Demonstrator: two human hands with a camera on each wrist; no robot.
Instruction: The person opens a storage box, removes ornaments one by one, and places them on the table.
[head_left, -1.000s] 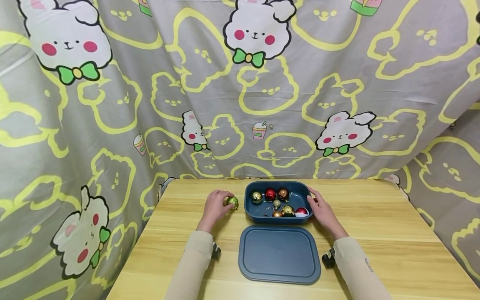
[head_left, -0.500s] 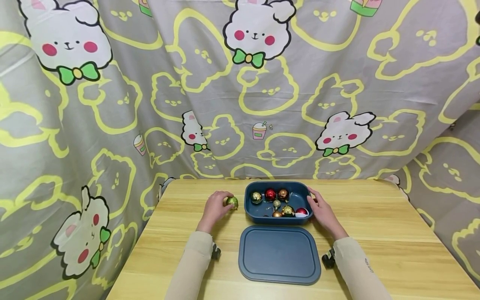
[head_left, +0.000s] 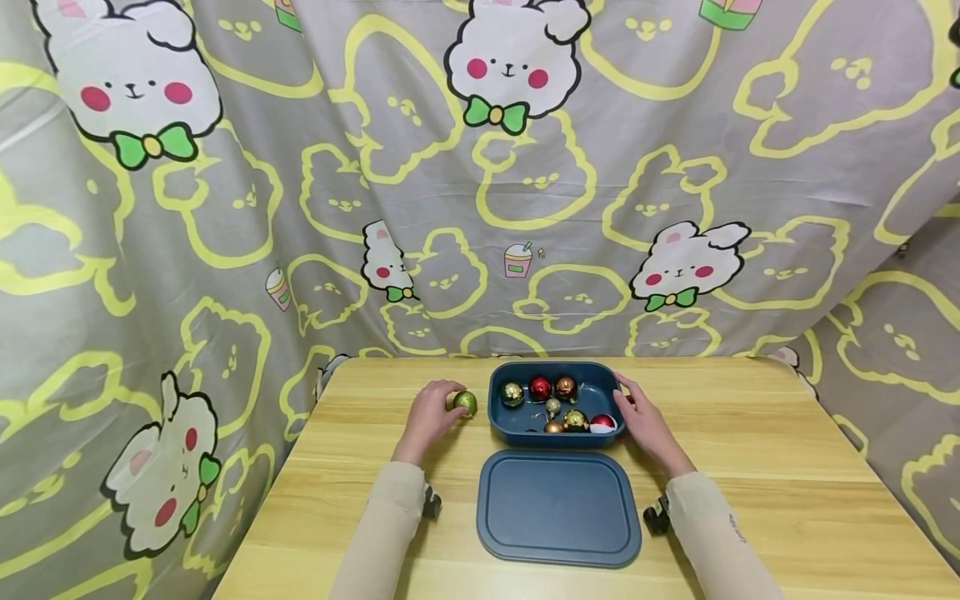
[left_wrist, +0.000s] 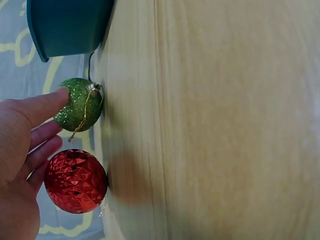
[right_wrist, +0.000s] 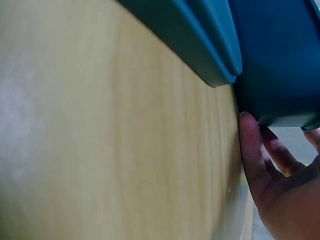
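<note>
My left hand (head_left: 431,417) pinches a glittery green Christmas ball (head_left: 466,404) between thumb and fingers, just left of the box; in the left wrist view the green ball (left_wrist: 80,104) shows a gold string. A red faceted Christmas ball (left_wrist: 76,181) lies beside the palm there, hidden under the hand in the head view. My right hand (head_left: 647,423) rests its fingers along the right end of a dark blue box (head_left: 600,375). In the right wrist view thumb and fingers (right_wrist: 255,155) lie extended against the box wall. Several red, gold and bronze Christmas balls (head_left: 540,387) lie inside.
The blue lid (head_left: 558,508) lies flat on the wooden table (head_left: 780,483), in front of the box and between the forearms. A patterned grey curtain (head_left: 540,208) hangs behind the table and along its sides.
</note>
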